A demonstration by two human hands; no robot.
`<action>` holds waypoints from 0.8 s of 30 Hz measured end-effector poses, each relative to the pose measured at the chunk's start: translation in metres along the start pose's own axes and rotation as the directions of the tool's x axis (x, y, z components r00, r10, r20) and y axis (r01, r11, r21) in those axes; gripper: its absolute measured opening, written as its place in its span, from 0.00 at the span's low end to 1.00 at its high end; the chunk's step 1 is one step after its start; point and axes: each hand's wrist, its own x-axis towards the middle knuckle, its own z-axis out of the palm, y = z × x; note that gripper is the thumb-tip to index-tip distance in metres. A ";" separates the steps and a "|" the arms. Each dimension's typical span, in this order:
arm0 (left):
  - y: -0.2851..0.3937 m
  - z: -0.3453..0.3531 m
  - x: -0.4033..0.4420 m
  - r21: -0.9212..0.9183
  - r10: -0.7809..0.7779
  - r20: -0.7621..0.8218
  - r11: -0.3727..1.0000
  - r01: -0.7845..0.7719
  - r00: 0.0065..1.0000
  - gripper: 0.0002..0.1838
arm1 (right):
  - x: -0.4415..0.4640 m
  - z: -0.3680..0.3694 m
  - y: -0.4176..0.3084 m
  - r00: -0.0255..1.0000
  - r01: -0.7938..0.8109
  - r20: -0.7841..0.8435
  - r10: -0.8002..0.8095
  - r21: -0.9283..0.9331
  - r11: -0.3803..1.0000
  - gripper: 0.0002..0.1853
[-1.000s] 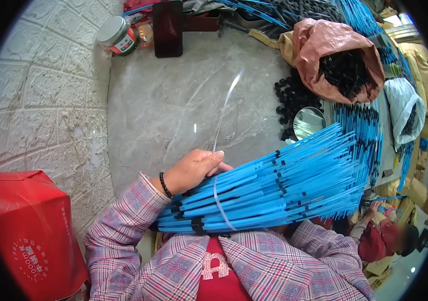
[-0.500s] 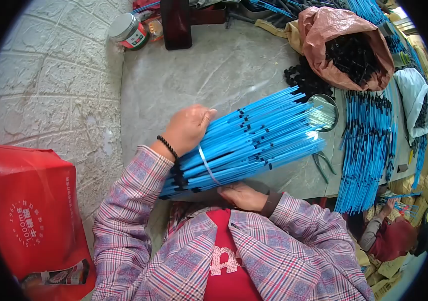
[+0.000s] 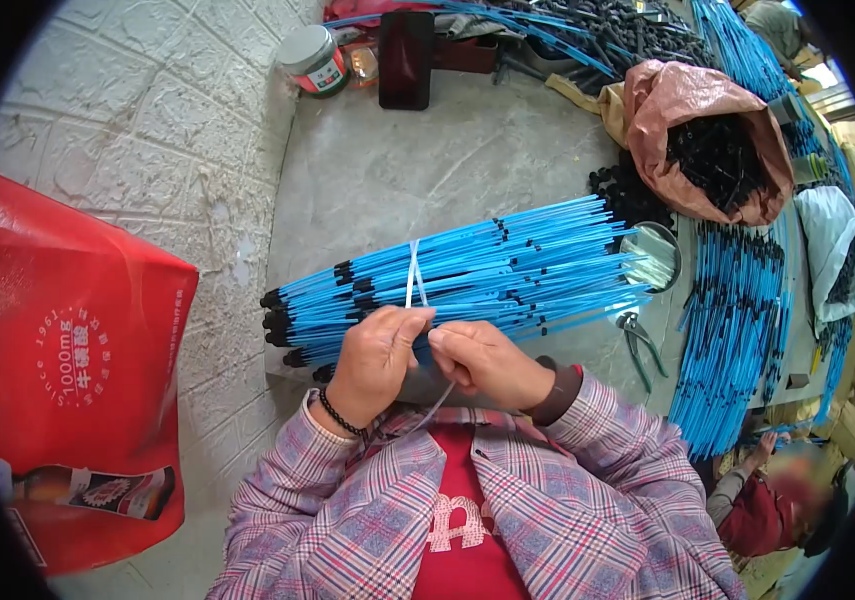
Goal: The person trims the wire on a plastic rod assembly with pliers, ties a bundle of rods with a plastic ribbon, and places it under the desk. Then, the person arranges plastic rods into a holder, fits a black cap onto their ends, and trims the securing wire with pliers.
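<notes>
The table (image 3: 387, 165) supports the rods (image 3: 532, 262), leaving the fingers of the left hand (image 3: 372, 362) and right hand (image 3: 495, 368) free to pinch the strap (image 3: 411, 283) at the near side.

I see thin blue rods (image 3: 507, 265) of smooth plastic, a glossy white plastic strap (image 3: 414, 258), a grey stone-like worktop (image 3: 427, 150) and a rough white wall (image 3: 127, 110).

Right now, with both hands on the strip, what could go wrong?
The white strip, apparently pinched by the left hand and right hand, could slip, letting the blue bundle loosen. A hard pull might drag the bundle's tips against the round dish, which they appear to overlap. The nearby green-handled pliers could get nudged too.
</notes>
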 end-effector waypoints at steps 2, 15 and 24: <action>0.007 0.002 -0.005 -0.329 -0.316 0.097 0.885 0.330 0.944 0.17 | 0.003 0.006 -0.011 0.998 0.060 0.030 -0.059 -0.020 0.998 0.19; -0.031 0.003 -0.013 -0.211 -0.245 0.188 0.936 0.283 0.951 0.21 | -0.055 -0.082 -0.034 0.397 0.120 -0.161 -0.904 -0.967 0.225 0.08; -0.020 -0.025 0.011 -0.133 -0.179 0.185 0.970 0.205 0.966 0.20 | -0.071 -0.113 0.059 0.511 0.383 -0.674 -0.533 -0.377 0.844 0.28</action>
